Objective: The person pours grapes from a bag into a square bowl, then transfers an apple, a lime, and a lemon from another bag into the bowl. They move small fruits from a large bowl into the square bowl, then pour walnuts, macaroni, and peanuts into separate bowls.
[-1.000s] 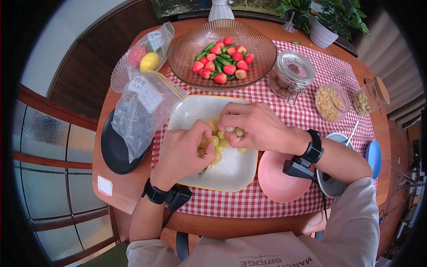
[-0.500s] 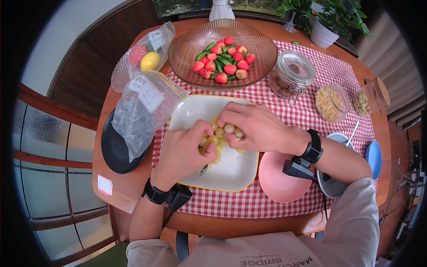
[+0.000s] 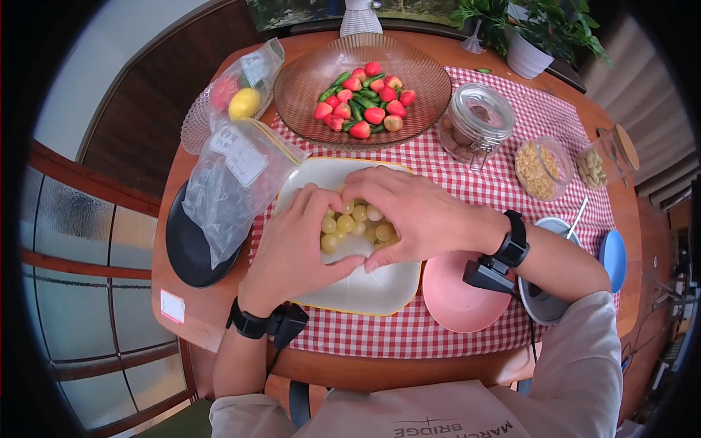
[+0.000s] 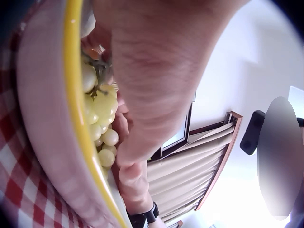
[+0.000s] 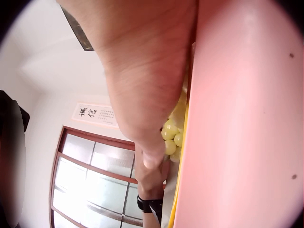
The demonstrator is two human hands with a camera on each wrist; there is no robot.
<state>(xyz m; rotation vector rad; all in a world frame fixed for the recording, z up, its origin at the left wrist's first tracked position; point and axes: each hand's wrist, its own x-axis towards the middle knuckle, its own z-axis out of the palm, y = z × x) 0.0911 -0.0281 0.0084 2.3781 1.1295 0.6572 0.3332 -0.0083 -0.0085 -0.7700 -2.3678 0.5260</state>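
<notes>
Pale green grapes (image 3: 347,225) lie together in a white dish (image 3: 358,292) with a yellow rim. My left hand (image 3: 292,241) curves along the left side of the grapes, and my right hand (image 3: 420,215) along the right. Both thumbs point inward, their tips close together in front of the fruit. Beyond the grapes the fingertips come near each other and are partly hidden. In the left wrist view, a green stem shows among the grapes (image 4: 107,107) below the palm. Several grapes (image 5: 169,135) peek out beside the right hand in its wrist view.
A pink bowl (image 3: 464,299) stands right of the dish, and a black plate (image 3: 191,255) lies left under a plastic bag (image 3: 237,179). Behind are a large glass bowl (image 3: 303,91) of red fruit and green peppers and a clip-top jar (image 3: 478,120).
Both hands have gone from bent fingers picking at the grapes to a wider curve around them. The thumbs have moved toward each other, and more grapes show between the hands.
</notes>
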